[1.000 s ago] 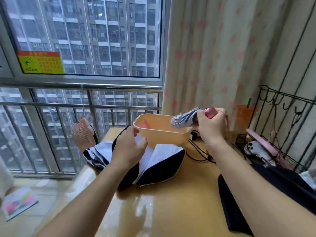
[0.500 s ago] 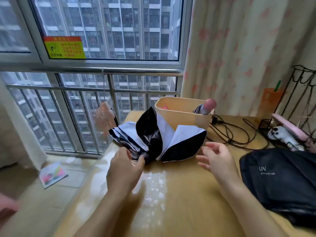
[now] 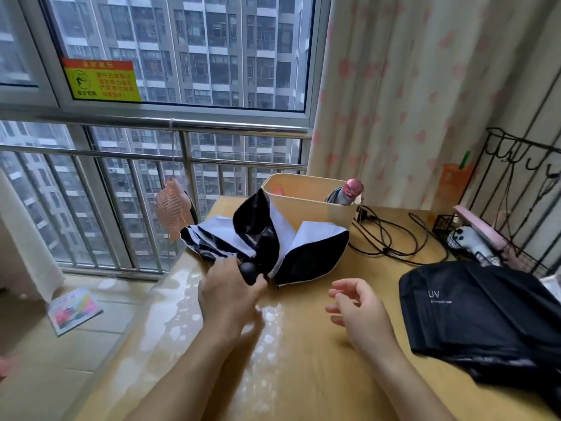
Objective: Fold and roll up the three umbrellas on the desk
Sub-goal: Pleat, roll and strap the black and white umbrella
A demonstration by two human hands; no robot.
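1. Head view: one rolled umbrella stands in the far bin, seemingly done.
2. Left hand grips the handle of the black-and-white umbrella mid-desk, its canopy loose.
3. Right hand hovers empty, fingers relaxed; the black umbrella lies unrolled at right.

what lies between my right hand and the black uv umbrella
Nothing: only a bare strip of the wooden desk separates the right hand from the black UV umbrella, as the head view shows.

Black umbrella cut by rt edge, rolled umbrella mostly hidden in bin
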